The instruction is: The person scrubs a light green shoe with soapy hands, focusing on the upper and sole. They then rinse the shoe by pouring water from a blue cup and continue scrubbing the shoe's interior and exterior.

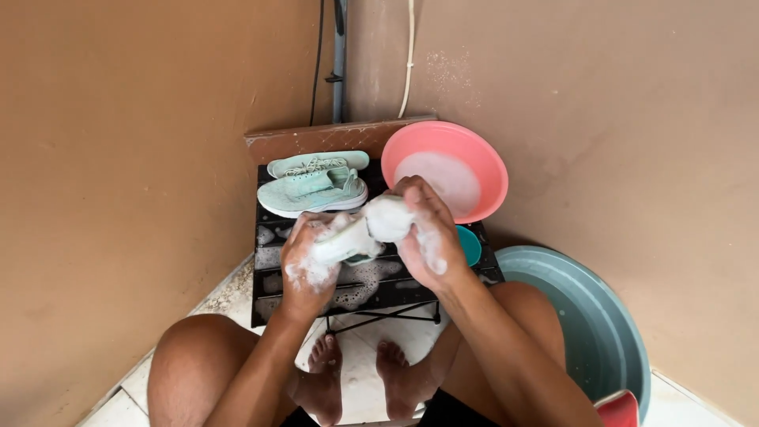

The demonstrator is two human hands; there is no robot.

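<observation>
Two basins flank the work: a pink basin (486, 170) of sudsy water at one o'clock of the hands, and a grey-green tub (601, 324) at four o'clock, its contents hidden. Both hands, left hand (304, 265) and right hand (427, 233), are clenched around a soapy white cloth (368, 229) above the black folding table (379, 289). Mint sneakers (315, 190) lie at eleven o'clock.

pink basin (474, 146) and mint shoes (313, 192) crowding rack (379, 289), corner walls close

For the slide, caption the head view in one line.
Both soapy hands, left and right, wring a white sock over a black table beside mint shoes and a pink basin.
</observation>
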